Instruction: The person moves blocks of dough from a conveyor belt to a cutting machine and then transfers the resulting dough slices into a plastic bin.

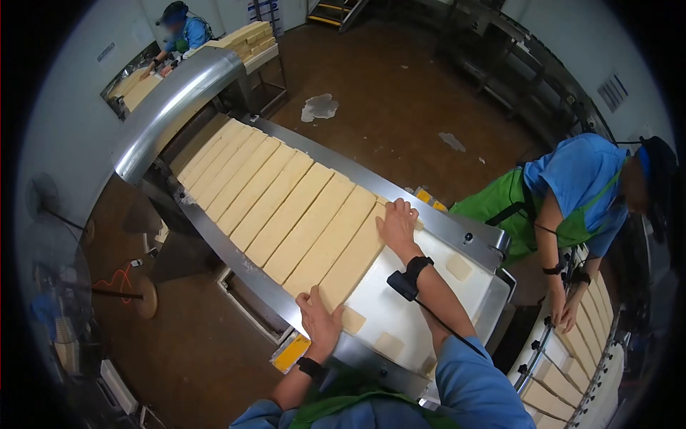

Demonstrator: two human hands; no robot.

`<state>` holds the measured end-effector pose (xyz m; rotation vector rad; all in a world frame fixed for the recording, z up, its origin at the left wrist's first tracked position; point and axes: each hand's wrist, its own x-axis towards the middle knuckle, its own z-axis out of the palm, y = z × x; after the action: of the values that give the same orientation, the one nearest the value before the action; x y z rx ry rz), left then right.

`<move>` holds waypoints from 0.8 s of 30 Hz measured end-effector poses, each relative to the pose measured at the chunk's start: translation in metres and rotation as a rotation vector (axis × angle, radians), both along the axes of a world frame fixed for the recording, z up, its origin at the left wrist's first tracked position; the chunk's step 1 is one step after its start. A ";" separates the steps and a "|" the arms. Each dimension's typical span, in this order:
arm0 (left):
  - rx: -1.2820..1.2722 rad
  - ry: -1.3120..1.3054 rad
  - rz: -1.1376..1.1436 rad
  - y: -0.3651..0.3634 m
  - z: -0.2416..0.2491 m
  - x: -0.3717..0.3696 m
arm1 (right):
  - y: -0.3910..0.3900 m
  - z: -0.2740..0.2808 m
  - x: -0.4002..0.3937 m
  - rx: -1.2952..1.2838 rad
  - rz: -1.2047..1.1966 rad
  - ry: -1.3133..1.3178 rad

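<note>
Pale, long dough slabs (289, 214) lie side by side across a conveyor, their edges close together or touching. My left hand (321, 325) grips the near left end of the frontmost dough slab (351, 263), fingers curled over its edge. At the slab's other end my right hand (399, 227) has its fingers bent round the corner. Part of the fingertips on both hands is hidden against the dough. Small square dough pieces (389, 345) lie on the white belt (421, 289) just in front of me, one of them beside my left hand.
A curved metal hood (182, 107) spans the conveyor's far end, with stacked slabs (250, 39) behind it. Metal rails (236, 264) edge the belt. To the right, a co-worker (564, 193) handles strips on another conveyor (547, 390). Another person (187, 32) works far left.
</note>
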<state>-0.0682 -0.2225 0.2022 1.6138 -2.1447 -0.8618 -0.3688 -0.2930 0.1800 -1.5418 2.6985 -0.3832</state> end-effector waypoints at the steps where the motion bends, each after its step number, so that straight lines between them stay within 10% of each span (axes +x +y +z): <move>1: -0.002 -0.006 0.000 0.001 0.001 -0.001 | 0.000 0.002 0.001 0.002 0.001 0.004; 14: 0.012 -0.028 -0.009 0.004 0.007 -0.011 | 0.029 0.010 -0.009 0.150 -0.202 -0.020; 22: -0.032 -0.076 -0.617 0.001 0.014 -0.034 | 0.246 0.023 0.001 0.143 -0.651 -0.101; 24: -0.015 -0.169 -0.723 -0.003 0.015 -0.043 | 0.281 0.033 0.017 -0.226 -0.722 -0.374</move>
<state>-0.1108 -0.2258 0.2170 0.9034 -2.9012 -0.9060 -0.3522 -0.0124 0.2129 -0.3793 2.8513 -0.8976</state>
